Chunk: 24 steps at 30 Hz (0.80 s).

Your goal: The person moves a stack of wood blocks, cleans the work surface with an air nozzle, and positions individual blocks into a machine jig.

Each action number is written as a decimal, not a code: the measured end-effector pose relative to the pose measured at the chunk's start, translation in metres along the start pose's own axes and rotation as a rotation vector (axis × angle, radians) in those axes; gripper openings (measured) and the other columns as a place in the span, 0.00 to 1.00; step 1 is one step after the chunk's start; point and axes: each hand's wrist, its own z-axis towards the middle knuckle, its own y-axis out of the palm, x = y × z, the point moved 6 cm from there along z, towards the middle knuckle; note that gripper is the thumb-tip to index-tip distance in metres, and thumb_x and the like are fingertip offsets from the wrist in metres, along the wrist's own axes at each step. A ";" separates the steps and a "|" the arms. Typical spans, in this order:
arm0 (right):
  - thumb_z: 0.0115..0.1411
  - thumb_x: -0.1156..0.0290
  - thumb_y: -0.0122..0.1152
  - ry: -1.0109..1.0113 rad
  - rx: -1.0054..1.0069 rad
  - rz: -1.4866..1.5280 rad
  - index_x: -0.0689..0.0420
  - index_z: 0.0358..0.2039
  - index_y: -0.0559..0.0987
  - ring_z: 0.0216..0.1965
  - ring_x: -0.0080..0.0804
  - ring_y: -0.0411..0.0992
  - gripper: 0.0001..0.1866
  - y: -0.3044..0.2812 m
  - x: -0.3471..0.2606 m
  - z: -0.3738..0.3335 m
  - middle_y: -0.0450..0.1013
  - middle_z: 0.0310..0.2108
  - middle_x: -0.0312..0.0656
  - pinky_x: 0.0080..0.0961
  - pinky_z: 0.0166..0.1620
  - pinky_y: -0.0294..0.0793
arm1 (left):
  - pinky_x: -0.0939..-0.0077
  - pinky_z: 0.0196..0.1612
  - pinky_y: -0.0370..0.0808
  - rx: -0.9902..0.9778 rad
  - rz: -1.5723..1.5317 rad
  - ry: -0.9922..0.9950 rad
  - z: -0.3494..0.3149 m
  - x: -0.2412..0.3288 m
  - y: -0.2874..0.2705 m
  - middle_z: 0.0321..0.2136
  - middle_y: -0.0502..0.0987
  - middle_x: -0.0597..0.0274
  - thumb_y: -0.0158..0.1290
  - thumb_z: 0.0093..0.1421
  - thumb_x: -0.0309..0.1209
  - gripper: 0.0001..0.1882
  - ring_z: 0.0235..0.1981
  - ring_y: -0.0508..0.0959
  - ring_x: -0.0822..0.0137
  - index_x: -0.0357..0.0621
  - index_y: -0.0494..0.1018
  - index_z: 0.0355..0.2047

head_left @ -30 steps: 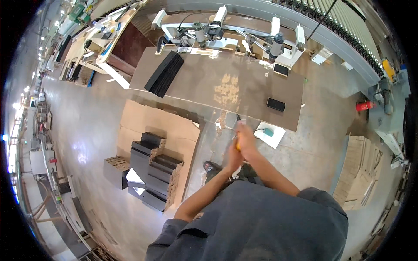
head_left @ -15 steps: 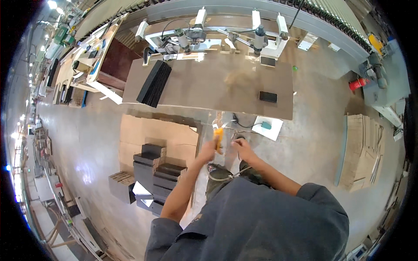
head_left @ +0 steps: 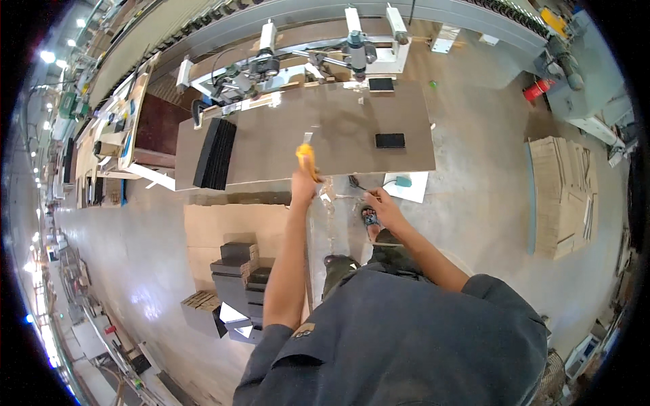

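Observation:
My left hand [head_left: 304, 188] is stretched forward over the near edge of a brown tabletop [head_left: 284, 152]. Its fingers are wrapped round a yellow-handled tool [head_left: 306, 160] with a flat, pale tip pointing away from me; the kind is unclear. My right hand [head_left: 383, 208] is lower and nearer, short of the table edge, with its fingers closed together. Whatever lies in them is too small to make out. On the tabletop, a stack of long black strips [head_left: 215, 154] stands at the left. A black rectangular piece [head_left: 390, 141] lies at the right, and another dark piece [head_left: 381, 85] sits behind it.
White-armed clamping machinery [head_left: 267, 57] lines the table's far side. A dark cord runs to a green block [head_left: 403, 181] on a white sheet [head_left: 414, 189] on the floor. Black boxes [head_left: 233, 267] stand by flat cardboard [head_left: 220, 220] at left; stacked cardboard [head_left: 562, 196] is at right.
My left hand has moved forward with the yellow-handled tool, from beside my right hand to over the table edge. My right hand has shifted slightly forward. The whole view has turned a little.

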 end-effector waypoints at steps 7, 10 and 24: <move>0.73 0.39 0.73 0.335 0.026 0.378 0.60 0.62 0.84 0.44 0.32 0.85 0.36 -0.026 -0.024 0.009 0.86 0.52 0.48 0.30 0.45 0.84 | 0.36 0.44 0.84 -0.198 0.818 0.439 -0.088 -0.039 0.110 0.48 0.87 0.40 0.58 0.78 0.50 0.25 0.43 0.88 0.32 0.42 0.75 0.61; 0.72 0.44 0.74 0.232 -0.135 -0.157 0.59 0.56 0.87 0.42 0.33 0.86 0.29 -0.062 -0.012 0.014 0.88 0.44 0.48 0.34 0.44 0.86 | 0.34 0.48 0.85 -0.348 0.760 0.444 -0.113 -0.063 0.170 0.65 0.78 0.37 0.66 0.72 0.41 0.31 0.50 0.86 0.29 0.43 0.69 0.69; 0.76 0.62 0.63 -0.328 0.515 -0.937 0.54 0.53 0.83 0.45 0.63 0.84 0.13 -0.239 -0.160 0.077 0.86 0.43 0.55 0.58 0.48 0.83 | 0.46 0.62 0.84 -0.368 0.765 0.362 -0.120 -0.110 0.089 0.72 0.74 0.40 0.64 0.75 0.41 0.29 0.61 0.84 0.37 0.41 0.76 0.71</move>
